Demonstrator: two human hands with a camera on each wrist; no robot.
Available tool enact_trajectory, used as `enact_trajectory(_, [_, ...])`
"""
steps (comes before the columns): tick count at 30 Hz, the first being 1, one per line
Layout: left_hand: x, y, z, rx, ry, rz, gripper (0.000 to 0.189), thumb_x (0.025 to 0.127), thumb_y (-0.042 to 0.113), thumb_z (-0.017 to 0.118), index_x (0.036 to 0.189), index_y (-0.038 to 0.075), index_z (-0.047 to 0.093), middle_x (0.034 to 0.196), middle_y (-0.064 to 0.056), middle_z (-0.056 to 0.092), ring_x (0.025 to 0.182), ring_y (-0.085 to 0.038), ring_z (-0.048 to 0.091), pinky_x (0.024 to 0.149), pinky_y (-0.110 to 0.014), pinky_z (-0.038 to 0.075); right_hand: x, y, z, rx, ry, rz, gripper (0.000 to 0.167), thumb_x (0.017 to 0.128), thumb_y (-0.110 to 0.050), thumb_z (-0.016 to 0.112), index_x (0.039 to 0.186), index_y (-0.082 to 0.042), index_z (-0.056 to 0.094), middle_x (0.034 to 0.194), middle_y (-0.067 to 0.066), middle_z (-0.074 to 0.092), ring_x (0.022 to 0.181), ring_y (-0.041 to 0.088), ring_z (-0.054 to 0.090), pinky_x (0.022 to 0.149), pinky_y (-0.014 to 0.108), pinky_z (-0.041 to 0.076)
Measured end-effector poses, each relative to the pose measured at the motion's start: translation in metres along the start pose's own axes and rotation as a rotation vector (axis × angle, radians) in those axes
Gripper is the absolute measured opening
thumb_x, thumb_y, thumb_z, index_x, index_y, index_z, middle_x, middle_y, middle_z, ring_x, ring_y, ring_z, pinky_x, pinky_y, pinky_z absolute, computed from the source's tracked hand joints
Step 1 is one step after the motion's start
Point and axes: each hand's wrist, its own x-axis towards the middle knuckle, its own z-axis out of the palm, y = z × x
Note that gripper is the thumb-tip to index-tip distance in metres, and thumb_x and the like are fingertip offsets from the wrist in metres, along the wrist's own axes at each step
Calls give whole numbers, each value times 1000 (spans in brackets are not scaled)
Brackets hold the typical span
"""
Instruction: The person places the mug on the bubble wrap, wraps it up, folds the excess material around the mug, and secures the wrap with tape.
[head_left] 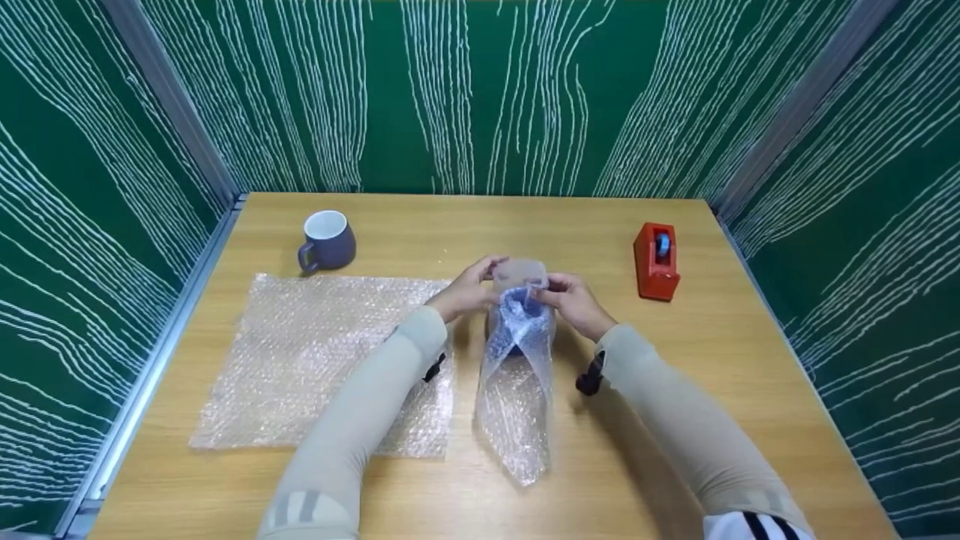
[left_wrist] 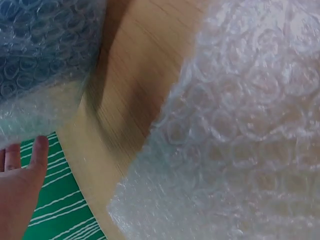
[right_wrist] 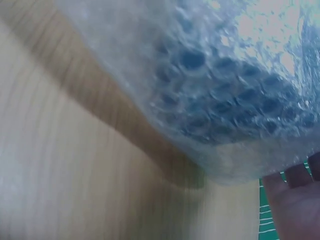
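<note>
A blue cup-shaped thing (head_left: 516,301) stands inside a piece of bubble wrap (head_left: 516,409), showing through the plastic in all views. The wrap's near corner lies flat towards me on the table. At the far side my left hand (head_left: 466,289) holds the wrap by its left edge; its fingers also show against the wrap in the left wrist view. Opposite it, my right hand (head_left: 576,303) pinches the wrap near the cup's rim. The right wrist view shows only part of that hand (right_wrist: 296,206), at the lower right. Plastic partly covers the fingertips.
A second, flat sheet of bubble wrap (head_left: 330,360) lies left, under my left forearm. Behind it stands a dark mug (head_left: 330,244) with a pale inside. A red tape dispenser (head_left: 656,262) sits at the right. Green panels (head_left: 510,97) with white lines enclose the wooden table (head_left: 637,465).
</note>
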Motion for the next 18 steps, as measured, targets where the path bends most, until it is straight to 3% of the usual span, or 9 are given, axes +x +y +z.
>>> enact_trajectory(1, [-1,0,-1,11,-6,1,78,84,-11,65,159,3,49,151,-21,57,145,-35,51,104,-38,58,-1,0,1,1,10,0,34,99,-3,74,131,8,73,118,2,81,104,6,72,95,20,59])
enact_trajectory(3, [-3,2,-2,44,-23,15,69,86,-10,65,154,0,55,146,-22,60,139,-36,54,110,-37,55,-2,-1,2,1,36,2,28,98,-2,75,125,7,76,109,-2,80,100,7,72,92,19,59])
enact_trajectory(7, [-8,2,-3,147,-45,57,51,91,-4,67,141,-1,67,144,-22,61,138,-37,55,126,-53,43,-5,-3,5,-8,73,-20,21,98,-1,76,116,8,78,98,-7,78,95,8,71,87,19,59])
enact_trajectory(10, [-11,0,-4,204,-43,80,44,95,1,68,140,2,70,146,-19,61,140,-36,55,129,-59,36,-8,-5,5,-20,76,-57,25,96,2,76,120,10,76,103,-3,80,96,7,72,88,18,60])
enact_trajectory(14, [-14,-2,-3,218,-50,81,43,100,5,67,143,9,70,145,-16,64,140,-34,57,125,-56,43,-10,-6,-1,-54,26,-77,34,94,5,76,128,9,74,115,7,81,102,7,72,93,18,59])
enact_trajectory(18, [-17,-2,-3,247,-49,88,42,103,8,65,144,11,69,145,-15,66,140,-33,58,123,-53,46,-14,-8,-8,-68,-58,-66,39,97,-3,75,135,5,71,125,8,79,109,8,72,100,19,57])
